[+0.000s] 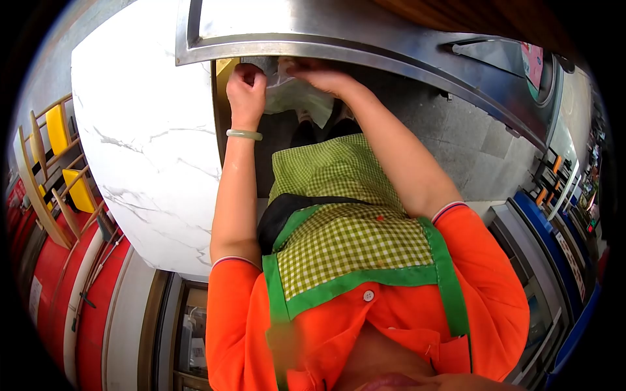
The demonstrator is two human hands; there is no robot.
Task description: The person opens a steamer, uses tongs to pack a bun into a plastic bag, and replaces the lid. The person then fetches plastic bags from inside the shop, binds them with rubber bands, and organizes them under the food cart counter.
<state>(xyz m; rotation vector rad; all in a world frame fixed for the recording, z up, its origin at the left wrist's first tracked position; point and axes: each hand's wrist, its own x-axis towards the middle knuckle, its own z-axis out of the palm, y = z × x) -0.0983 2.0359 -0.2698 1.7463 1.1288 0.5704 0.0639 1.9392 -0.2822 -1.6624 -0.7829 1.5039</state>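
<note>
A thin, clear plastic bag point(297, 98) hangs below the steel counter edge, its lower corner loose over the dark floor. My right hand point(316, 75) has its fingers closed on the bag's upper part, and they are partly hidden under the counter lip. Just left of the bag, my left hand point(248, 91) is curled with thumb and fingertips together. Whether a bit of the bag is pinched in it cannot be made out. A pale green bangle point(244, 134) circles my left wrist.
The steel counter point(280, 45) curves across the front, above my hands. A white marble-patterned panel point(150, 143) stands close on my left. Wooden chairs point(49, 150) with yellow parts are farther left. A pink packet point(532, 65) lies on the counter's right end.
</note>
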